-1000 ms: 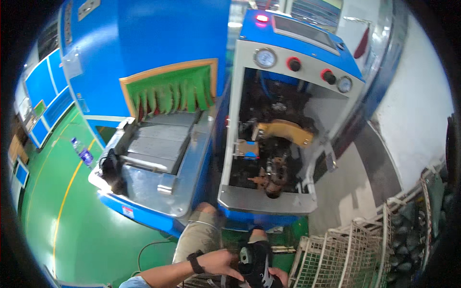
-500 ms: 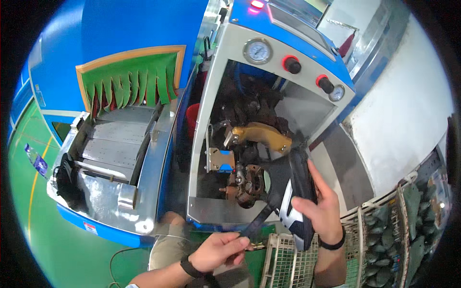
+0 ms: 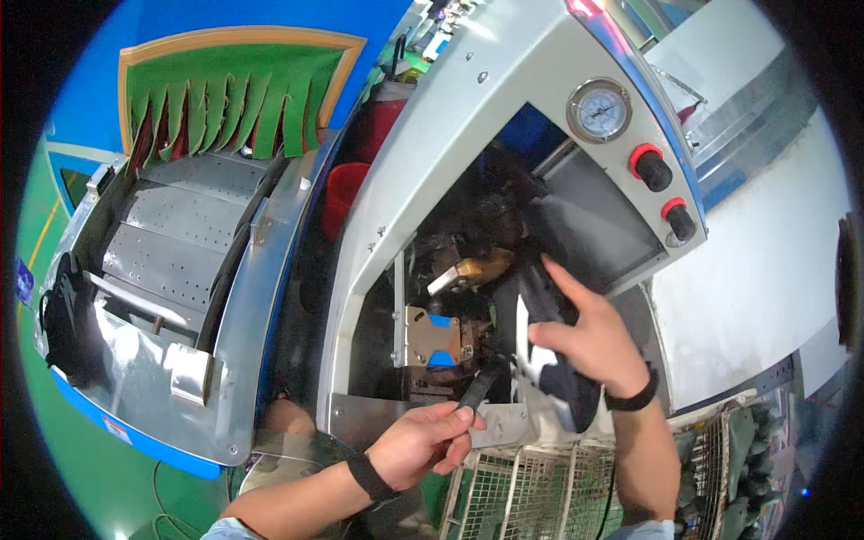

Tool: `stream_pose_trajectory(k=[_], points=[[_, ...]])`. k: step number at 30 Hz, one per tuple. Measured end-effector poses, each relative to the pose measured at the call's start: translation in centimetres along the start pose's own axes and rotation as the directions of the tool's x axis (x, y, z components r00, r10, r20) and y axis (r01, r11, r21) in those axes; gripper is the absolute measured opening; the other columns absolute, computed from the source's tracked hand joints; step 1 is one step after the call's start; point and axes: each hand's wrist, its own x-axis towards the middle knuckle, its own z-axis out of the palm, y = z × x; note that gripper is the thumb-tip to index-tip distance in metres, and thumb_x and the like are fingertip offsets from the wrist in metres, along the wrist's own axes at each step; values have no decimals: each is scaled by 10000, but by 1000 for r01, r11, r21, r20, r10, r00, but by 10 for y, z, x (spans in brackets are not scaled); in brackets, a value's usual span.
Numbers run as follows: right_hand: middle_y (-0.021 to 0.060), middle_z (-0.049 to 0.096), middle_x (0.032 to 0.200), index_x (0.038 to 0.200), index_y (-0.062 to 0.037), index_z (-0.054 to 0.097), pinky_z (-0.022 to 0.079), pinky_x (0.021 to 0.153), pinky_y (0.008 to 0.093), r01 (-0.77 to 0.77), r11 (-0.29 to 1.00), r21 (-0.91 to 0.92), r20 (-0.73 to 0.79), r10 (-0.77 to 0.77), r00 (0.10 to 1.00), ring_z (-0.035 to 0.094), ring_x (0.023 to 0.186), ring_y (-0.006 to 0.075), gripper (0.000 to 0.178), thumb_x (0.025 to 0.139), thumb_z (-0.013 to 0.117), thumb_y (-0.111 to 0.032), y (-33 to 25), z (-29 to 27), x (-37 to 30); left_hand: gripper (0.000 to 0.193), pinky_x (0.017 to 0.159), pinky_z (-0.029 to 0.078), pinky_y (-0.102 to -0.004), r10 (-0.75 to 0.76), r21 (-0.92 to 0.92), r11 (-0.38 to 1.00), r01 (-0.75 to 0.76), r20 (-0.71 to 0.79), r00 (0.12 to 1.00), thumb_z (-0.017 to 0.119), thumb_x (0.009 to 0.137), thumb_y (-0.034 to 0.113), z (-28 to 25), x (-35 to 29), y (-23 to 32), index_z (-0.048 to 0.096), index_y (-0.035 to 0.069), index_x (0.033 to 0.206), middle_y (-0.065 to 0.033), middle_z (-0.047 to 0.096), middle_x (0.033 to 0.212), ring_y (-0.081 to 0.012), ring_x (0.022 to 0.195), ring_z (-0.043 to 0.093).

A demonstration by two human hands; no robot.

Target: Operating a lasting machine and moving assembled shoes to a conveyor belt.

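My right hand (image 3: 598,342) grips a black shoe upper with white side stripes (image 3: 538,354), thumb on the near side and forefinger stretched along the top. The upper is tilted at the opening of a grey-framed machine (image 3: 378,243), its far end up against the dark inside. With thumb and forefinger pinched, my left hand (image 3: 427,441) holds the end of a black strap (image 3: 483,385) that runs up toward the upper. Where the strap joins it is hard to see. Left of the upper sit a yellow curved clamp piece (image 3: 472,272) and a metal plate with blue parts (image 3: 430,337).
A pressure gauge (image 3: 598,110) and black knobs with red rings (image 3: 650,168) line the machine's right front. White wire baskets (image 3: 549,486) stand below, beside dark green foot-shaped lasts (image 3: 742,454). To the left is a conveyor (image 3: 175,216) with a green strip curtain (image 3: 225,103).
The view has shifted nearer the machine. Both hands have moved up with it, and the shoe upper now sits closer to the clamp parts. Each hand keeps its hold.
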Motion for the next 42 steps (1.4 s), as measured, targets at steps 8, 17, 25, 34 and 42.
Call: stream_pose_trajectory(k=[8,17,25,34,42], points=[[310,575,957,1497,-192,424,489,829,458,-52,983,-177,-220,12,975,596,873,454,821,742,727,-296,0,36,-20,351,518,379,-245,105,136,987,-83,-165,981,488,1039,375,8,-9,-6,597,46,1097,-40,566,641,-136,517,492],[304,523,1096,1544,-188,301,465,844,537,-102,985,-136,-568,7,823,552,987,521,788,843,660,-208,-27,57,-80,238,519,427,-261,53,436,898,58,-238,970,512,996,215,26,-54,-56,653,23,975,-33,597,694,-126,579,552],[227,502,1089,1231,-15,435,420,831,454,-11,917,-398,-448,-184,875,525,984,392,473,894,682,-236,-16,113,-250,603,669,507,-275,6,250,968,20,-100,995,522,1001,483,58,-110,-54,394,69,1421,-87,670,959,-153,783,656],[272,453,1391,1475,1,304,431,1069,482,-85,397,914,16,174,985,537,1242,389,673,926,666,-141,-17,71,-222,507,779,476,-271,-107,548,803,234,-254,961,747,827,378,-32,-123,-94,630,-4,1139,-23,654,1022,-130,919,597],[135,599,1092,1407,-27,383,574,658,423,147,-206,968,-103,210,972,675,802,290,589,892,666,-59,-32,81,-141,314,665,480,-273,-77,519,795,315,-428,901,742,833,159,-53,-144,-108,687,10,1104,-25,687,945,-137,777,617]])
